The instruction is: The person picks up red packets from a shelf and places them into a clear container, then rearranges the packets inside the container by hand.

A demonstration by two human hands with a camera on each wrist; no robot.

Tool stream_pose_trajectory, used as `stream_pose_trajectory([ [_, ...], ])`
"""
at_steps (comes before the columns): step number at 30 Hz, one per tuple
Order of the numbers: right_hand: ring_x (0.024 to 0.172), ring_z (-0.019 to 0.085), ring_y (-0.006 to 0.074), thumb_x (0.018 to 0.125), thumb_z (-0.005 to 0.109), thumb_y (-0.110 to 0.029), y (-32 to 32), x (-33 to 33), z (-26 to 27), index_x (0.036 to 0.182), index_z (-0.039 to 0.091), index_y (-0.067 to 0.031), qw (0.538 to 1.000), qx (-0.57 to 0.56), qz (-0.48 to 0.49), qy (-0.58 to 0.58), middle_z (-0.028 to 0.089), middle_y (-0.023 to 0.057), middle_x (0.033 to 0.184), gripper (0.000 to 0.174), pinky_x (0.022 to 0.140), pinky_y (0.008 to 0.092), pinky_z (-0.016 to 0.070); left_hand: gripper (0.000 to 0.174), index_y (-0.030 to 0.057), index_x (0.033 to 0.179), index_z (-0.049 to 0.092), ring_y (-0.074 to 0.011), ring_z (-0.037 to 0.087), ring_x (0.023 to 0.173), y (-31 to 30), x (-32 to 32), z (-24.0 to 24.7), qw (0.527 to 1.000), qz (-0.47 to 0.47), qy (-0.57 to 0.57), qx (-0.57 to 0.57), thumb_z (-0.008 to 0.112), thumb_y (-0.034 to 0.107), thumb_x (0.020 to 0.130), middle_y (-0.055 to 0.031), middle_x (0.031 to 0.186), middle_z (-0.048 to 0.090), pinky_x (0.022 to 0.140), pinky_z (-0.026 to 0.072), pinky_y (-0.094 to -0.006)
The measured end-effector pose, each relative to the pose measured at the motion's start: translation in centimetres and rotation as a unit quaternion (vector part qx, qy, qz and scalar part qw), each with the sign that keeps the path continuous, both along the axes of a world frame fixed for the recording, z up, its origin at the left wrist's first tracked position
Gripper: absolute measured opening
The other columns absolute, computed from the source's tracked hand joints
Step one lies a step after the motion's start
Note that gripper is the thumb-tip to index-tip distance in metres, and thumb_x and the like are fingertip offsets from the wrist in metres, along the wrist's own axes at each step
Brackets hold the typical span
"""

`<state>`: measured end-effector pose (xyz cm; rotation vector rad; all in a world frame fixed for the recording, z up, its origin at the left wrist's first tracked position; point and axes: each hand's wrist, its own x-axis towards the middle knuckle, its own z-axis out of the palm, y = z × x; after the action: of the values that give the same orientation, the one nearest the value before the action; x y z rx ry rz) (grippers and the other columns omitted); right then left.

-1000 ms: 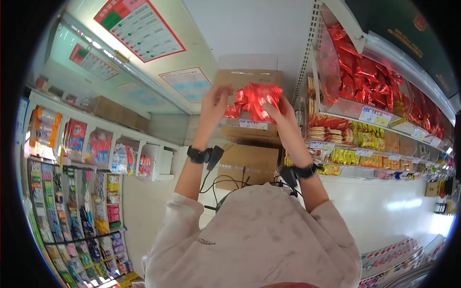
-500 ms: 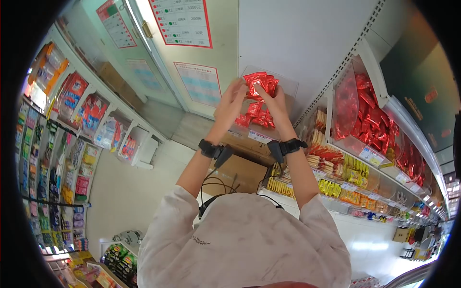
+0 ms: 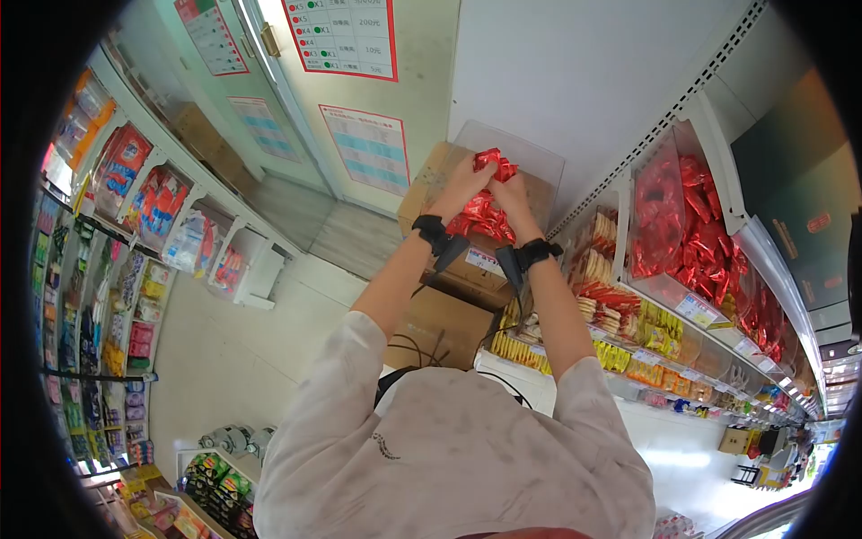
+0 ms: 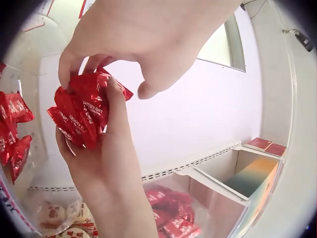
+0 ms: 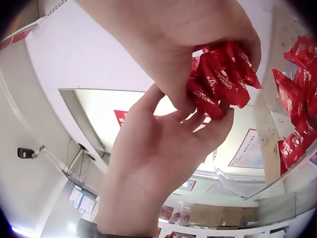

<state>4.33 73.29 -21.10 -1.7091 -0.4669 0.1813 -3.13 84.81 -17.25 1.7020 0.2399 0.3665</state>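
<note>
A bunch of small red foil packets (image 4: 81, 109) is held between both hands, above a clear bin (image 3: 549, 160). My right hand (image 4: 106, 163) grips the bunch from below, its thumb lying along the near side. From above, my left hand (image 4: 133, 39) curls its fingers over the packets' upper edge, its thumb standing apart from them. In the right wrist view, the left hand (image 5: 158, 148) reaches up with its fingertips at the bunch's underside. More red packets (image 3: 482, 218) lie in the bin below, partly hidden by the forearms in the head view.
The bin sits on a cardboard box (image 3: 415, 199) against the wall, with another carton (image 3: 440, 328) below. To the right, shelves carry red packets (image 3: 696, 225) and yellow packets (image 3: 660, 332). A glass door (image 3: 278, 144) stands left, beyond hanging goods (image 3: 157, 202).
The hands first spread around the red packets, then came together above the bin; now both sit lower and closer together, holding the bunch. The head view has turned and shifted.
</note>
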Motion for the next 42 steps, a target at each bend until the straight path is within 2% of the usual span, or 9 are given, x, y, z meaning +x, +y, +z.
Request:
stream_pose_trajectory([
  [5, 0.081, 0.072, 0.0344, 0.077, 0.077, -0.039, 1.2, 3.9, -3.6, 0.086, 0.07, 0.0026, 0.986, -0.156, -0.05, -0.025, 0.073, 0.0199, 0.085, 0.043, 0.074, 0.0438, 0.0547, 0.036, -0.0075, 0.117, 0.06, -0.0404, 0.066, 0.102, 1.1, 3.5, -4.5, 0.999, 0.037, 0.001, 0.027, 0.058, 0.02, 0.095, -0.0277, 0.103, 0.067, 0.089, 0.0516, -0.0438],
  [11, 0.087, 0.072, 0.0379, 0.078, 0.078, -0.039, 4.1, 6.9, -7.6, 0.089, 0.068, 0.0053, 0.93, -0.318, -0.12, -0.139, 0.072, 0.0246, 0.088, 0.047, 0.076, 0.0463, 0.0556, 0.027, -0.0049, 0.108, 0.062, -0.046, 0.063, 0.1, 0.8, 5.1, -7.1, 0.945, 0.109, -0.178, 0.253, 0.051, 0.018, 0.097, -0.0287, 0.095, 0.067, 0.095, 0.0471, -0.0517],
  [13, 0.086, 0.072, 0.0381, 0.08, 0.078, -0.035, 5.4, 9.9, -13.3, 0.092, 0.068, 0.0041, 0.906, -0.332, -0.141, -0.222, 0.072, 0.0245, 0.089, 0.042, 0.075, 0.0454, 0.0561, 0.027, -0.0042, 0.108, 0.063, -0.047, 0.063, 0.101, 1.9, 5.7, -7.2, 0.969, 0.038, -0.061, 0.236, 0.05, 0.017, 0.097, -0.0307, 0.099, 0.066, 0.096, 0.047, -0.0519],
  [16, 0.086, 0.072, 0.0353, 0.082, 0.076, -0.028, 4.5, 7.9, -7.3, 0.097, 0.069, 0.0013, 0.992, -0.108, 0.05, -0.051, 0.073, 0.0213, 0.091, 0.033, 0.075, 0.0435, 0.056, 0.029, -0.0031, 0.109, 0.064, -0.0468, 0.064, 0.093, 4.8, 8.3, -10.3, 0.954, 0.02, 0.016, 0.297, 0.048, 0.018, 0.096, -0.0293, 0.095, 0.067, 0.086, 0.0496, -0.051],
  [19, 0.083, 0.064, 0.0183, 0.089, 0.071, -0.025, 3.2, 7.1, -6.0, 0.1, 0.067, 0.0014, 0.985, -0.032, 0.14, 0.093, 0.069, 0.0114, 0.096, 0.029, 0.076, 0.0374, 0.0535, 0.024, -0.003, 0.104, 0.066, -0.0462, 0.064, 0.088, 4.7, 7.4, -9.0, 0.947, 0.057, 0.008, 0.315, 0.051, 0.013, 0.093, -0.0275, 0.091, 0.067, 0.079, 0.0509, -0.0503],
  [23, 0.086, 0.066, 0.0178, 0.087, 0.07, -0.023, 1.6, 6.6, -3.4, 0.106, 0.069, 0.0019, 0.988, -0.097, 0.097, 0.072, 0.072, 0.0119, 0.098, 0.031, 0.081, 0.0362, 0.0531, 0.017, -0.0031, 0.095, 0.068, -0.0451, 0.065, 0.082, 4.5, 6.7, -7.4, 0.94, 0.051, -0.102, 0.323, 0.057, -0.003, 0.081, -0.0272, 0.085, 0.066, 0.077, 0.0505, -0.0509],
  [28, 0.094, 0.071, 0.0299, 0.082, 0.071, -0.027, 1.3, 8.5, -5.1, 0.116, 0.069, 0.0007, 0.963, -0.268, -0.007, 0.029, 0.073, 0.0195, 0.105, 0.044, 0.086, 0.0384, 0.053, 0.027, -0.0032, 0.098, 0.067, -0.0469, 0.062, 0.097, 3.8, 7.0, -8.3, 0.947, 0.048, -0.017, 0.316, 0.063, -0.01, 0.072, -0.0303, 0.107, 0.064, 0.083, 0.0509, -0.0509],
  [35, 0.108, 0.064, 0.0466, 0.08, 0.07, -0.025, 1.5, 5.9, -2.8, 0.108, 0.068, 0.0024, 0.974, -0.215, -0.055, -0.039, 0.068, 0.0312, 0.108, 0.039, 0.094, 0.0493, 0.0517, 0.035, -0.0055, 0.11, 0.064, -0.0452, 0.056, 0.116, 2.9, 6.3, -7.1, 0.911, 0.083, -0.07, 0.397, 0.063, -0.008, 0.075, -0.0282, 0.133, 0.053, 0.096, 0.0498, -0.046],
  [42, 0.106, 0.065, 0.0473, 0.086, 0.062, -0.019, 1.7, 6.9, -4.8, 0.109, 0.065, 0.0077, 0.98, -0.19, -0.047, 0.044, 0.067, 0.0332, 0.11, 0.035, 0.091, 0.0475, 0.0522, 0.072, 0.021, 0.147, 0.049, -0.0492, 0.038, 0.139, 2.9, 5.2, -7.3, 0.876, -0.112, -0.007, 0.468, 0.072, 0.012, 0.079, -0.0147, 0.151, 0.047, 0.114, 0.0335, -0.0592],
])
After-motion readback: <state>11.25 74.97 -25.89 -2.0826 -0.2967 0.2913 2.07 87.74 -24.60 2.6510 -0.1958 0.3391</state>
